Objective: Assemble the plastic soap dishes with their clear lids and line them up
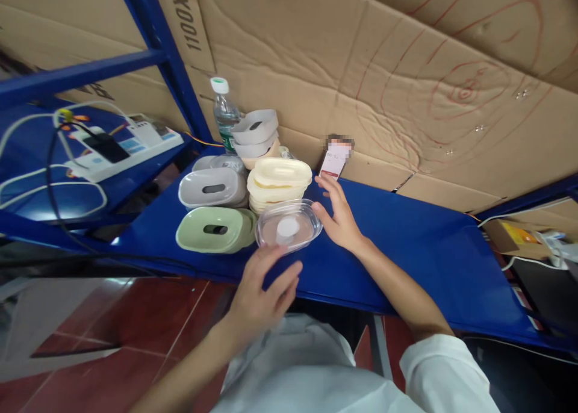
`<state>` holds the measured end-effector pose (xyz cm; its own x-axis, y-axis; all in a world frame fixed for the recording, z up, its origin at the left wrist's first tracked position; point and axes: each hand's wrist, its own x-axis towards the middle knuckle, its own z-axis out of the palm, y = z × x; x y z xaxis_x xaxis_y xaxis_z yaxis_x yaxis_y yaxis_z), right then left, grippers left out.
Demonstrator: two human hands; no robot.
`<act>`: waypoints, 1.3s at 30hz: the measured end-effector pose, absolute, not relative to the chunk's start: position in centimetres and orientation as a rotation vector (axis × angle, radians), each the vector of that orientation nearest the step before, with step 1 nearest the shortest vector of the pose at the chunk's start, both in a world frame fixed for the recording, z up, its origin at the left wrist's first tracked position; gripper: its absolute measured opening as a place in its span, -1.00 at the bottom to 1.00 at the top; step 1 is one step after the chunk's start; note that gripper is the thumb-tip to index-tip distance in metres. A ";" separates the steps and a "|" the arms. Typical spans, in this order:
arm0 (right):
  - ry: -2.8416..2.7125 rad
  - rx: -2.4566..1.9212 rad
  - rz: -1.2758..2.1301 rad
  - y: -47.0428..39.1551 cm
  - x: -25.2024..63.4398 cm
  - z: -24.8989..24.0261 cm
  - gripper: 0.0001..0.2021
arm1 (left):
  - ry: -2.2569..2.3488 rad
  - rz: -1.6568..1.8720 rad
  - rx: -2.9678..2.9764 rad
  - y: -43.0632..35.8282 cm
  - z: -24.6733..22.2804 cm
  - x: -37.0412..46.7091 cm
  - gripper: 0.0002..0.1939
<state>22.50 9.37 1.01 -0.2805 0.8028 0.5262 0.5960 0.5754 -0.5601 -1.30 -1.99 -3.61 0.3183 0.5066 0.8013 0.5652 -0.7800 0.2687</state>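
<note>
A clear plastic oval tray (271, 226) lies on the blue tabletop, with a white round piece (288, 227) showing in its middle. My left hand (264, 286) is at the tray's near edge, slightly blurred, fingers apart; whether it touches the rim I cannot tell. At the tray's right end is my right hand (341, 217), its thumb by the rim and its fingers stretched forward. Behind the tray stand stacked cream oval dishes (282, 175). To the left are green slotted dishes (205, 229), with grey slotted dishes (212, 187) behind them.
More grey dishes (255, 127) are piled at the back beside a water bottle (224, 115). A phone (334, 160) leans against the cardboard wall (289, 70). A power strip (130, 154) with cables lies on the left. Blue tabletop (428, 250) stretches to the right.
</note>
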 end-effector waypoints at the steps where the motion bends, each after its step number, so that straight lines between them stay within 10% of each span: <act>1: -2.011 -1.090 0.282 9.4 22.5 1.4 -0.43 | -0.892 -1.522 -2.528 -2.9 -4.0 -0.4 -0.61; 6: -2.320 -0.993 0.130 13.8 22.2 4.1 -0.64 | -0.101 -1.363 -2.769 -5.9 -4.7 5.5 -0.96; 39: -2.368 -1.586 -0.002 -3.7 34.2 -3.1 -0.75 | -0.809 -1.248 -2.832 -3.2 -7.1 3.0 -0.68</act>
<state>34.17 -3.71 -3.15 -0.3514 0.9050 0.2397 0.9054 0.3936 -0.1590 3.00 -3.17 -7.07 0.5680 0.4698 0.6758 0.4251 -0.8705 0.2479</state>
